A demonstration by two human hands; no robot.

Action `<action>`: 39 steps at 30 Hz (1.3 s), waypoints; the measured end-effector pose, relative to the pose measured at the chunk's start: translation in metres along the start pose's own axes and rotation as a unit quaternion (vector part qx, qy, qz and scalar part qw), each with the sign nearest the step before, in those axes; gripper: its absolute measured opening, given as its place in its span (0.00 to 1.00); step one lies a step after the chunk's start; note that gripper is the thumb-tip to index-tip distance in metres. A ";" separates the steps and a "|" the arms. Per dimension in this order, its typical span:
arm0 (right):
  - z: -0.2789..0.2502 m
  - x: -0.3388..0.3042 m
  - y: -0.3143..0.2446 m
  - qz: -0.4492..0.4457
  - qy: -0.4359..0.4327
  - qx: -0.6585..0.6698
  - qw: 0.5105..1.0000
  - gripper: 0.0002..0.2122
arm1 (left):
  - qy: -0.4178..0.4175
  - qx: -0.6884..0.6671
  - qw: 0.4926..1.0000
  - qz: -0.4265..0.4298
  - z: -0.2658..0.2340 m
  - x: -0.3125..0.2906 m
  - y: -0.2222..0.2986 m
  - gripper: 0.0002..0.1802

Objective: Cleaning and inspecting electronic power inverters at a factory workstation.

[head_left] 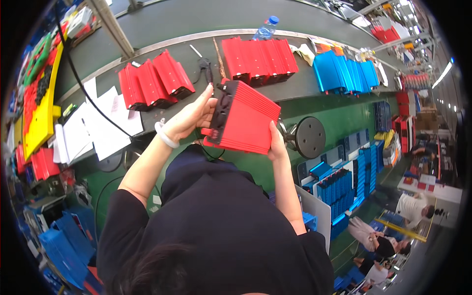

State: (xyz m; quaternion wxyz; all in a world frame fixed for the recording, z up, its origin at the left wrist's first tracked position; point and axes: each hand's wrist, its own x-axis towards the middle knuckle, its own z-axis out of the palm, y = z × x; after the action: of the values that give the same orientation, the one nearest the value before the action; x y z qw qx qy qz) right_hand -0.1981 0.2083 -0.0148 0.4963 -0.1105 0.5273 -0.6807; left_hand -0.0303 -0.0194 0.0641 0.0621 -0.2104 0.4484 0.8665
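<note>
A red power inverter (248,118) with ribbed sides and a black end panel is held tilted above my lap, near the bench edge. My right hand (277,142) grips its right end, thumb on the upper face. At the black end panel is my left hand (196,118), fingers along it and partly hidden; it appears to steady that end. A white band (166,135) circles my left wrist. Beyond the inverter, several more red inverters stand in two groups on the bench, one at the left (152,81) and one at the centre (258,58).
Blue ribbed cases (341,73) stand farther right on the bench (182,54). Papers (110,123) lie at left, beside a yellow bin (42,115). A water bottle (266,28) stands behind the red cases. A round black stool (309,137) and stacked blue cases (337,189) are to the right.
</note>
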 end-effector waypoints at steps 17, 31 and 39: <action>0.009 0.014 0.034 0.073 -0.074 0.143 0.984 0.31 | 0.021 0.066 0.996 0.063 0.024 -0.041 -0.009 0.44; 0.014 0.011 0.030 0.073 -0.056 0.135 0.987 0.30 | 0.063 0.081 0.992 0.072 0.027 -0.055 -0.012 0.43; -0.002 0.015 0.019 0.049 -0.054 0.054 0.996 0.26 | 0.144 0.145 0.976 0.073 0.015 -0.045 -0.026 0.30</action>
State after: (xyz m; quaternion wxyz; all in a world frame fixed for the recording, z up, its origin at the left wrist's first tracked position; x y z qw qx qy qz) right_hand -0.1954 0.1986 -0.0370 0.5617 -0.0942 0.4670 -0.6764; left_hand 0.0128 0.0117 0.0715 -0.0366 -0.2884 0.5879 0.7548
